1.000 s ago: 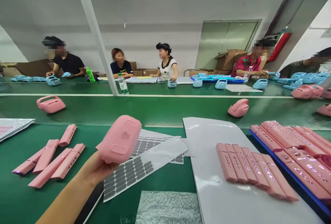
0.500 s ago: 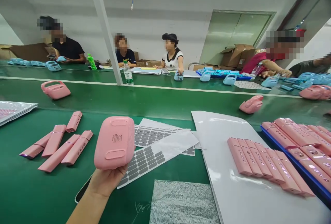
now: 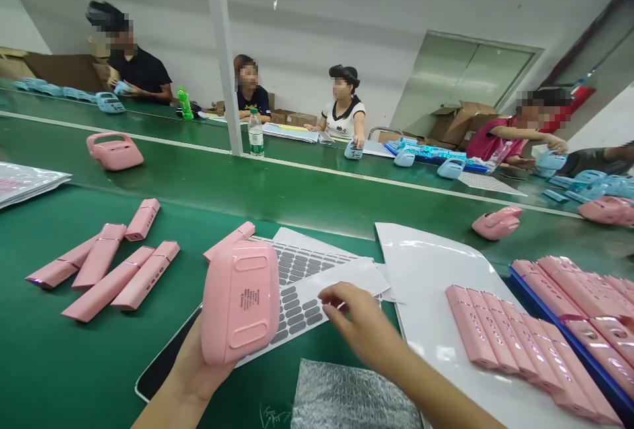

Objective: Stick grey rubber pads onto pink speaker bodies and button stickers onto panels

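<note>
My left hand (image 3: 191,363) grips a rounded pink plastic case (image 3: 242,303) from below. Its underside faces me, with two raised oblong feet and small printed text between them. Over the sticker sheet (image 3: 297,307), which carries rows of grey oval stickers, hovers my right hand (image 3: 354,317). Its fingers are bent, with a small gap between thumb and forefinger and nothing visible in it. A second sticker sheet (image 3: 292,265) lies behind, partly covered. Behind the case a pink bar (image 3: 232,239) rests near the sheets. A dark phone-like slab (image 3: 163,356) lies partly under my left hand.
Several loose pink bars (image 3: 119,270) lie at left. On the right, more bars (image 3: 510,343) rest on white sheets (image 3: 430,270), beside a filled blue tray (image 3: 539,300). A silvery foil pad (image 3: 347,396) lies in front. Pink handled cases (image 3: 116,152) stand beyond; co-workers sit opposite.
My right hand has come in from the lower right over the sticker sheet. The case in my left hand has moved nearer and tilted. A pink bar now shows behind it.
</note>
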The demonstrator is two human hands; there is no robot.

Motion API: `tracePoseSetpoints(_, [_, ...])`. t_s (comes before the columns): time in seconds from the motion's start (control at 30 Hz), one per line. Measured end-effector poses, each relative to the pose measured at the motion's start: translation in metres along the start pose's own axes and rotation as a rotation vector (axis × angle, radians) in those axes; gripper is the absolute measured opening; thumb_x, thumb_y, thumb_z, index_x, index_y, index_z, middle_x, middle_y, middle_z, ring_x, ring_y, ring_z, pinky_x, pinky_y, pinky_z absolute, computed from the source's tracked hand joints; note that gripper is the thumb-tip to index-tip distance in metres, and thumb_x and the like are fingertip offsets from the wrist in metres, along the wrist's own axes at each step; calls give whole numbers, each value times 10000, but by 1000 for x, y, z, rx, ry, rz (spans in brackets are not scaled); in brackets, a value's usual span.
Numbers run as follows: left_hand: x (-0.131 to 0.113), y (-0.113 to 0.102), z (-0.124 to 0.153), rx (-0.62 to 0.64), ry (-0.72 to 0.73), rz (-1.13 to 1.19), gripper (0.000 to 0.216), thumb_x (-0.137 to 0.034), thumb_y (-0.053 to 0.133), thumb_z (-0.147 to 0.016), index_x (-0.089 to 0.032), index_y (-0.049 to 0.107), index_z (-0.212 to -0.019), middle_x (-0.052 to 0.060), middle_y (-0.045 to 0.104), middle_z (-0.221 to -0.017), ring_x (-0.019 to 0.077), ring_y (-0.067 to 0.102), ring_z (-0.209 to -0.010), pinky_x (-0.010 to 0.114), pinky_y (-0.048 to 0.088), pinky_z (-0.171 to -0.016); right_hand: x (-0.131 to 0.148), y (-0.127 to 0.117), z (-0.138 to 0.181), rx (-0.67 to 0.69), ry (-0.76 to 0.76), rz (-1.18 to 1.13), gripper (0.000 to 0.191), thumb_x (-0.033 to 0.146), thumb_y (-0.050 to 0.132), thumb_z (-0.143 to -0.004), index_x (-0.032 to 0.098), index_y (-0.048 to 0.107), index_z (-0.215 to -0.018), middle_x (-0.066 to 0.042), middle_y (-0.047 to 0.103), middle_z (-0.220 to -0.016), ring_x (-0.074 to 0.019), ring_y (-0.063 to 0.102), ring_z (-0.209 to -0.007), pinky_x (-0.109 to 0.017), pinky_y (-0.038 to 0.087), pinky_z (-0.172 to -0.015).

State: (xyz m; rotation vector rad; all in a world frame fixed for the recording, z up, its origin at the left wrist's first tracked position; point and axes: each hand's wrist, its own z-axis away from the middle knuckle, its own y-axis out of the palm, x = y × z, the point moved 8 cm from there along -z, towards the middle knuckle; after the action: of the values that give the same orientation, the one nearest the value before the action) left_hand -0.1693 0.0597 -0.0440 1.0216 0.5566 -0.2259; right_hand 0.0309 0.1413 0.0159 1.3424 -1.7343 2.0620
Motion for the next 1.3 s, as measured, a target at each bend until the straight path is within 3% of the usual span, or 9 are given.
tracePoseSetpoints(0.1, [2, 16, 12, -29, -41, 3, 459, -108, 413, -840, -288, 508, -1251, 25, 721, -836, 185, 675, -697, 290, 578, -593, -10, 22, -29, 14, -26, 79, 192, 61, 529, -832, 165, 646, -943, -64, 585, -904, -208, 561, -866, -364, 462, -804])
tracePoseSetpoints(0.27, [4, 32, 20, -87, -121, 22, 583, -28, 365, -797, -286, 426, -1316, 17, 727, -834, 191, 681, -702, 314, 575, -592, -19, 39, -27, -3, -6, 99, 252, 40, 447, -834, 174, 651, -770, -83, 574, -834, -240, 541, -832, -361, 440, -767])
tracePoseSetpoints(0.5, [7, 28, 16, -133, -119, 22, 587, -12, 367, -788, -270, 433, -1311, -1, 724, -749, 165, 672, -636, 266, 561, -580, -21, 25, -31, 4, 66, -35, 179, 63, 478, -775, 203, 565, -704, -28, 583, -774, -200, 558, -745, -299, 444, -664])
tracePoseSetpoints(0.6, [8, 25, 17, -114, -104, -19, 577, -8, 393, -774, -278, 470, -1277, -20, 709, -697, 163, 667, -627, 266, 557, -586, -24, 18, -29, 2, 83, -104, 127, 153, 453, -828, 228, 556, -835, -18, 590, -854, -186, 566, -765, -289, 460, -671])
tracePoseSetpoints(0.77, [21, 13, 9, -78, -173, -51, 395, -108, 493, -794, -265, 585, -1145, -7, 686, -667, 187, 653, -624, 310, 551, -591, -30, 25, -20, -25, 123, -142, 470, 64, 521, -725, 240, 416, -1149, -9, 598, -866, -206, 560, -831, -325, 438, -777])
tracePoseSetpoints(0.97, [36, 24, 10, -45, -293, -40, 187, -171, 521, -802, -212, 672, -904, 8, 640, -585, 178, 611, -558, 298, 527, -544, -36, 34, -25, -23, 162, -209, 359, 27, 486, -693, 221, 378, -976, 28, 579, -710, -184, 551, -675, -274, 395, -612])
tracePoseSetpoints(1.07, [36, 33, 13, -44, -270, -89, 164, -148, 561, -777, -183, 666, -898, 17, 643, -588, 165, 600, -549, 282, 516, -540, -37, 32, -26, 16, 149, -282, 311, 44, 470, -711, 224, 354, -936, 48, 572, -669, -162, 527, -623, -255, 367, -570])
tracePoseSetpoints(1.2, [39, 27, 10, -81, -242, -136, 225, -137, 631, -728, -181, 654, -947, 22, 658, -639, 170, 605, -564, 293, 512, -566, -38, 24, -25, 74, 138, -404, 246, 137, 468, -756, 236, 314, -919, 54, 578, -688, -134, 517, -561, -239, 376, -532])
tracePoseSetpoints(1.3, [43, 24, 6, -37, -238, -121, 194, -162, 663, -706, -184, 661, -899, 17, 657, -660, 171, 599, -555, 297, 504, -573, -33, 7, -25, 28, 130, -440, 221, 228, 464, -795, 236, 300, -943, 42, 580, -713, -144, 538, -607, -262, 408, -581])
